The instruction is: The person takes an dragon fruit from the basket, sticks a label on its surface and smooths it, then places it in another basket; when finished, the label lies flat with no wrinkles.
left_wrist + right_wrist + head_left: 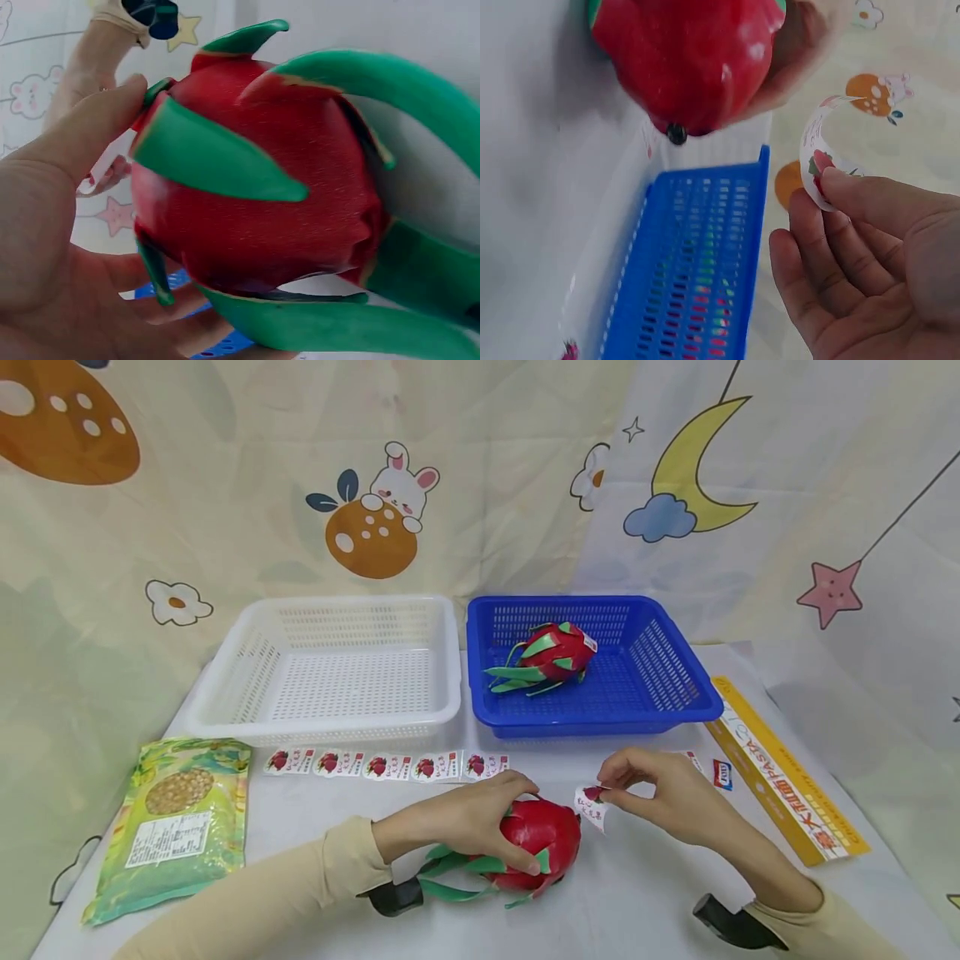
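Note:
My left hand grips a red dragon fruit with green leaf tips, lying on the white table. In the left wrist view the thumb and fingers curve round the fruit. Just right of the fruit, my right hand pinches a white sticker printed with a small dragon fruit. That sticker curls away from the thumb and forefinger in the right wrist view, apart from the fruit. Behind the hands runs a strip of similar stickers.
At the back left stands a white basket. Beside it, a blue basket holds another dragon fruit bearing a label. A green bag lies at the left; a long yellow pasta box and a small blue packet lie at the right.

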Action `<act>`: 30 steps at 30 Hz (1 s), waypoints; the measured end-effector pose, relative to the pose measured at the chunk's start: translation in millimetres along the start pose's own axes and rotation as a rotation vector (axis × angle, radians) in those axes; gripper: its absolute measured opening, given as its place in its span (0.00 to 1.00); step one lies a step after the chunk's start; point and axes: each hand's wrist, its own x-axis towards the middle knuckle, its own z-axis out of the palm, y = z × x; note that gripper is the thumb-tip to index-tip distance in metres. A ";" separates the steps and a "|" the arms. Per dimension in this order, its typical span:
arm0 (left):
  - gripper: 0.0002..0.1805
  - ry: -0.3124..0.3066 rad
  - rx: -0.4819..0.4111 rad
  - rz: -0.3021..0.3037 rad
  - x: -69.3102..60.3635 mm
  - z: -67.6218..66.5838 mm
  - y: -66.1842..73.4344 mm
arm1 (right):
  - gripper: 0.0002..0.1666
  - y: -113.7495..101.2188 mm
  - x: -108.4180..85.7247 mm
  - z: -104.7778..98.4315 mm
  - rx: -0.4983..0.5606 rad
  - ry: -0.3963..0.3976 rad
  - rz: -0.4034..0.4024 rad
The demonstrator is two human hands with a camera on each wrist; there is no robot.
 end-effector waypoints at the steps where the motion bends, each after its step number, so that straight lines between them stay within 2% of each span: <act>1: 0.47 0.003 0.002 0.005 0.3 1.0 -0.8 | 0.11 -0.5 1.2 1.6 0.035 -0.031 0.008; 5: 0.46 0.017 -0.003 0.029 1.4 3.4 -3.3 | 0.10 1.6 5.3 9.7 0.166 -0.123 -0.005; 9: 0.45 0.024 -0.011 0.041 1.8 4.5 -4.5 | 0.10 5.4 8.1 18.6 0.227 -0.160 -0.002; 16: 0.45 0.010 0.009 0.045 1.0 5.3 -4.7 | 0.09 6.9 11.2 31.3 0.191 -0.166 0.045; 25: 0.48 -0.020 0.045 0.050 -2.4 7.0 -3.5 | 0.10 7.5 9.6 41.6 0.128 -0.145 0.032; 30: 0.48 -0.025 0.053 0.058 -4.4 8.3 -3.3 | 0.14 8.3 5.5 48.5 0.160 -0.123 0.049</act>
